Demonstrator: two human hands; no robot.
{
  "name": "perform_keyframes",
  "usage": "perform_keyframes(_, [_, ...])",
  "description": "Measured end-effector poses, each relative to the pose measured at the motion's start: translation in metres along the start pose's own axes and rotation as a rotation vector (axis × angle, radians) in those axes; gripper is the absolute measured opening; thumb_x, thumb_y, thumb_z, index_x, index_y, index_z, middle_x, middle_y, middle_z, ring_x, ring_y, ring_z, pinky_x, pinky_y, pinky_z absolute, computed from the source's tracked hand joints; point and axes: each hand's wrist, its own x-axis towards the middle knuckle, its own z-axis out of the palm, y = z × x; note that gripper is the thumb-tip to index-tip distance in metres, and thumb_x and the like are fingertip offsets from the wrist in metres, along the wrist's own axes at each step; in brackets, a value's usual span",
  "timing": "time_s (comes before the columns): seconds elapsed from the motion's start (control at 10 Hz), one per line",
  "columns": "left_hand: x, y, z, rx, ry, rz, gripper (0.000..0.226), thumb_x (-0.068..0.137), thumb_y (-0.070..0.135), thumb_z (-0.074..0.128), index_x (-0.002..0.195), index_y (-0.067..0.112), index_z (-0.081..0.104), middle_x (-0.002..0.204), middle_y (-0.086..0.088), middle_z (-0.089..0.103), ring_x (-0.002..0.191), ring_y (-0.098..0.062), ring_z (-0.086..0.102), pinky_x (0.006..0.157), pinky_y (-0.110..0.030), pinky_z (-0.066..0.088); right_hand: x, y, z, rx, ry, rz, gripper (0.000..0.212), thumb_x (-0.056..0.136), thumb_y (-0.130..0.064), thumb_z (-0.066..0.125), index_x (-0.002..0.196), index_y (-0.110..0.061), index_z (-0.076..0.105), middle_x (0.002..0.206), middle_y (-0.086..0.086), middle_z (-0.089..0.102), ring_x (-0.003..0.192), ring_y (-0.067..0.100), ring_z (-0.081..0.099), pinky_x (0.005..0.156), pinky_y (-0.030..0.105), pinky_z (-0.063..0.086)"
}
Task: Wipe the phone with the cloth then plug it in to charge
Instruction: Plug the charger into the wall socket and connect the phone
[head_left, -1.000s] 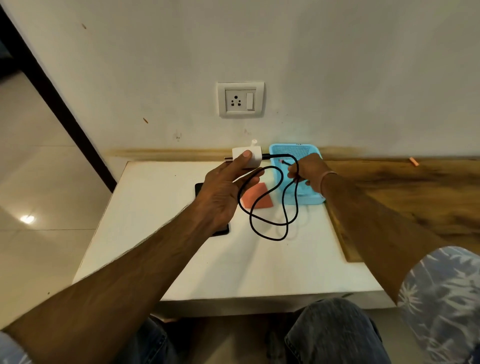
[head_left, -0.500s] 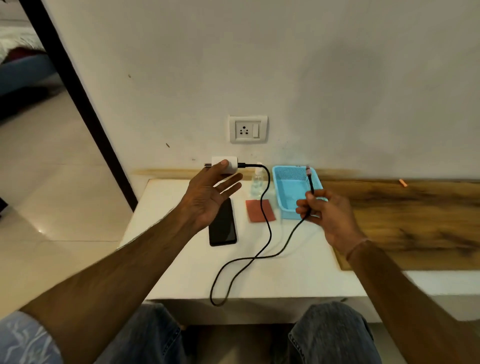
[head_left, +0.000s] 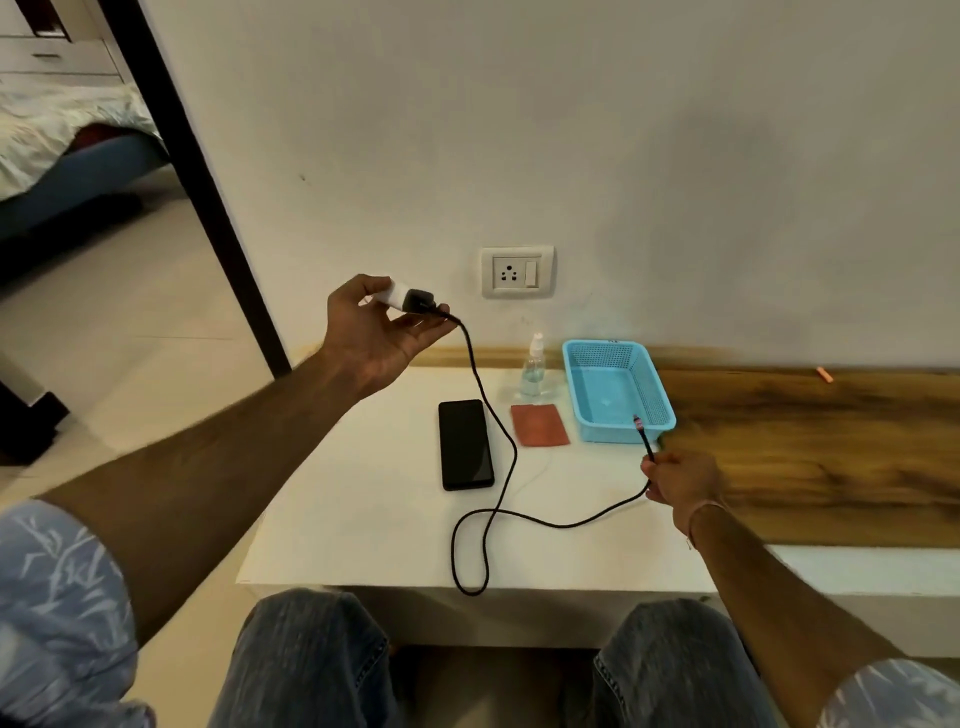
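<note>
L hand (head_left: 382, 327) raised off the table, left of and a bit below the white wall socket w/ switch (head_left: 517, 272). Fingers curled, thumb on top, gripping a white-and-black charger adapter (head_left: 408, 299); adapter not in the socket. Thin black braided cable (head_left: 500, 457) comes out of the adapter's black end, hangs down past the R edge of the phone, loops over the table's front edge, then runs back up to the R hand (head_left: 681, 480). R hand low, at the seam btw table and wooden board (head_left: 831, 457), fingers pinching the cable just short of its free connector tip (head_left: 639, 422). Tip points up, in front of the basket's near R corner; touching it or not, can't tell.

Black rectangular smartphone (head_left: 466, 444) lies flat, screen up, on the white tabletop (head_left: 363, 519), nothing plugged into it. Orange-red folded cloth (head_left: 539, 425) flat just R of the phone, cable passing btw them. Small clear spray bottle w/ white nozzle (head_left: 534, 364) upright behind the cloth. Light blue plastic mesh basket (head_left: 602, 345) R of cloth and bottle, by the wall. Blue jeans at frame bottom.
</note>
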Motion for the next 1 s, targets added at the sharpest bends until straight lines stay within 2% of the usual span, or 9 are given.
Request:
perform_keyframes(0.1, [0.009, 0.000, 0.000, 0.053, 0.025, -0.024, 0.016, 0.091, 0.018, 0.047, 0.100, 0.004, 0.045, 0.093, -0.021, 0.055, 0.077, -0.039, 0.062, 0.092, -0.064, 0.053, 0.007, 0.013, -0.002, 0.025, -0.075, 0.143, 0.019, 0.078, 0.008, 0.067, 0.097, 0.007, 0.066, 0.088, 0.020, 0.069, 0.066, 0.025, 0.067, 0.051, 0.027, 0.056])
perform_keyframes(0.2, [0.017, -0.004, 0.000, 0.088, 0.046, -0.036, 0.015, 0.091, 0.020, 0.047, 0.097, 0.007, 0.043, 0.092, -0.019, 0.053, 0.074, -0.035, 0.057, 0.084, -0.060, 0.057, 0.007, 0.021, 0.007, 0.038, -0.086, 0.196, 0.018, 0.086, 0.001, 0.062, 0.103, 0.000, 0.061, 0.104, 0.021, 0.067, 0.078, 0.023, 0.068, 0.058, 0.025, 0.055])
perform_keyframes(0.3, [0.028, -0.012, 0.001, 0.176, 0.081, -0.055, 0.021, 0.091, 0.025, 0.049, 0.100, 0.006, 0.045, 0.090, -0.018, 0.052, 0.072, -0.033, 0.052, 0.070, -0.047, 0.059, 0.015, 0.015, 0.022, -0.387, -0.094, 0.093, 0.031, 0.096, -0.042, 0.051, 0.111, -0.016, 0.059, 0.106, 0.001, 0.066, 0.100, 0.016, 0.063, 0.075, 0.020, 0.046])
perform_keyframes(0.4, [0.034, -0.019, 0.003, 0.214, 0.093, -0.062, 0.025, 0.090, 0.026, 0.050, 0.102, 0.005, 0.047, 0.089, -0.018, 0.054, 0.071, -0.033, 0.051, 0.066, -0.040, 0.056, 0.010, 0.010, 0.022, -0.353, -0.053, 0.067, 0.021, 0.090, -0.033, 0.065, 0.087, -0.014, 0.056, 0.109, 0.006, 0.066, 0.095, 0.023, 0.066, 0.072, 0.024, 0.051])
perform_keyframes(0.5, [0.038, -0.028, 0.006, 0.246, 0.094, -0.056, 0.027, 0.089, 0.025, 0.049, 0.104, 0.002, 0.051, 0.086, -0.018, 0.055, 0.067, -0.030, 0.050, 0.062, -0.036, 0.052, 0.006, -0.008, 0.034, -0.346, 0.003, -0.052, 0.019, 0.081, -0.020, 0.072, 0.088, -0.014, 0.055, 0.103, 0.015, 0.061, 0.092, 0.034, 0.063, 0.065, 0.029, 0.053])
perform_keyframes(0.6, [0.040, -0.034, 0.009, 0.276, 0.091, -0.050, 0.028, 0.090, 0.023, 0.046, 0.105, 0.001, 0.052, 0.084, -0.018, 0.056, 0.064, -0.029, 0.049, 0.058, -0.033, 0.050, -0.005, -0.038, 0.048, -0.237, 0.089, -0.195, 0.024, 0.079, -0.025, 0.074, 0.093, -0.010, 0.061, 0.098, 0.010, 0.065, 0.093, 0.031, 0.065, 0.066, 0.029, 0.053])
perform_keyframes(0.7, [0.041, -0.044, 0.014, 0.295, 0.084, -0.050, 0.029, 0.092, 0.021, 0.042, 0.109, -0.001, 0.052, 0.085, -0.018, 0.056, 0.062, -0.028, 0.048, 0.056, -0.032, 0.048, -0.027, -0.097, 0.075, 0.052, -0.092, -0.289, 0.019, 0.078, -0.030, 0.074, 0.088, -0.019, 0.061, 0.088, 0.007, 0.069, 0.066, 0.019, 0.067, 0.059, 0.032, 0.058])
perform_keyframes(0.8, [0.042, -0.051, 0.016, 0.291, 0.078, -0.053, 0.033, 0.093, 0.020, 0.039, 0.114, -0.002, 0.052, 0.087, -0.019, 0.058, 0.062, -0.027, 0.049, 0.057, -0.032, 0.047, -0.039, -0.127, 0.092, 0.113, -0.299, -0.313, 0.018, 0.083, -0.032, 0.072, 0.091, -0.019, 0.061, 0.087, 0.008, 0.069, 0.060, 0.016, 0.066, 0.057, 0.030, 0.057])
perform_keyframes(1.0, [0.051, -0.063, 0.022, 0.285, 0.102, -0.063, 0.037, 0.094, 0.019, 0.037, 0.120, -0.001, 0.053, 0.092, -0.017, 0.058, 0.066, -0.023, 0.051, 0.059, -0.033, 0.048, -0.056, -0.179, 0.128, 0.063, -0.505, -0.259, 0.031, 0.088, -0.047, 0.061, 0.102, -0.019, 0.061, 0.090, 0.001, 0.070, 0.075, 0.020, 0.071, 0.055, 0.026, 0.057])
